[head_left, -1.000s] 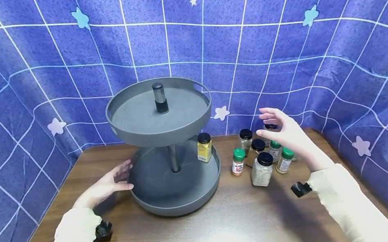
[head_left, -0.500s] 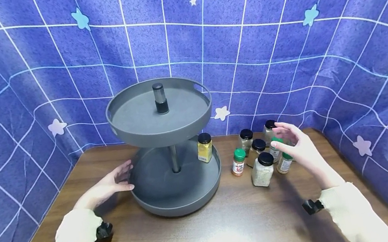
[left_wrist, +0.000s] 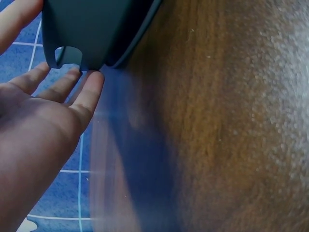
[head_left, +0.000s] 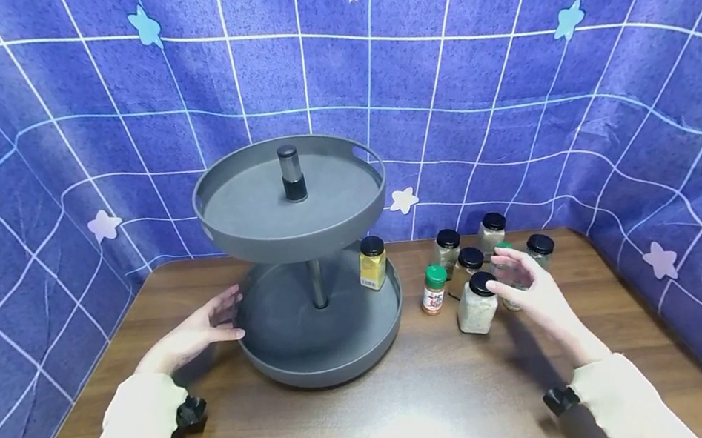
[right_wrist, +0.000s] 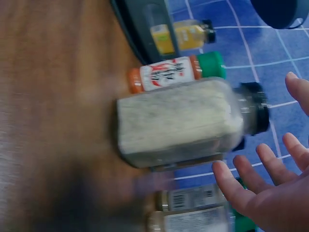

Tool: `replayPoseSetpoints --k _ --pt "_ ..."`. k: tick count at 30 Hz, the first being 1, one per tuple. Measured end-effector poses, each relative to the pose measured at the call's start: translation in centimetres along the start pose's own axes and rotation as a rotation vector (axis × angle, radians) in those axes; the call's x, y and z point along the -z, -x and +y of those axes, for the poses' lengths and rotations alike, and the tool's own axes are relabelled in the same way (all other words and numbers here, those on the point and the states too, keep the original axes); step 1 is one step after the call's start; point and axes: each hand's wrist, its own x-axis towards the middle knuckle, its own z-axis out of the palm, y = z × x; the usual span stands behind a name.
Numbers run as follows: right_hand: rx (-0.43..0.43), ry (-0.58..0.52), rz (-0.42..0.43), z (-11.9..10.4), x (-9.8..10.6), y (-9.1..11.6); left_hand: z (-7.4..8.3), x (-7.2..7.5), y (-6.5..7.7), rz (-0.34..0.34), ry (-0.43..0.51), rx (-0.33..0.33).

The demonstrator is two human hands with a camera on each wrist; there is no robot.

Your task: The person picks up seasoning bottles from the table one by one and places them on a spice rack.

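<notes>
The right hand (head_left: 532, 291) spreads its fingers just beside the pale-filled jar (head_left: 476, 312), which stands on the tabletop (head_left: 314, 434) right of the grey two-tier stand (head_left: 301, 245). The left hand (head_left: 200, 331), fingers loosely extended, is at the lower tray's (head_left: 308, 348) left rim; a yellow jar (head_left: 373, 270) sits in that tray.

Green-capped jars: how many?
3: red-print jar left of the pale jar; second jar and third jar partly behind the right hand (head view). More may be hidden.
</notes>
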Motion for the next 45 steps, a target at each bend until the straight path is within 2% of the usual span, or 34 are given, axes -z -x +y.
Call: replayPoseSetpoints --k 6,10,22,34,45 --pt "-0.070 -0.108 0.008 1.6 -1.0 0.8 0.1 0.0 -0.1 -0.006 0.009 -0.013" --pt "-0.103 -0.157 -0.018 2.0 -1.4 1.0 0.3 -0.2 -0.1 -0.004 0.017 -0.027" --pt "-0.101 -0.161 -0.067 3.0 -2.2 1.6 0.1 -0.2 0.2 -0.006 0.025 -0.018" --pt "-0.199 -0.151 -0.052 3.6 -2.6 1.9 0.1 -0.1 -0.1 -0.007 0.009 -0.021" --pt "-0.171 -0.139 -0.057 4.1 -2.5 1.8 0.0 -0.1 -0.1 -0.008 0.011 -0.027"
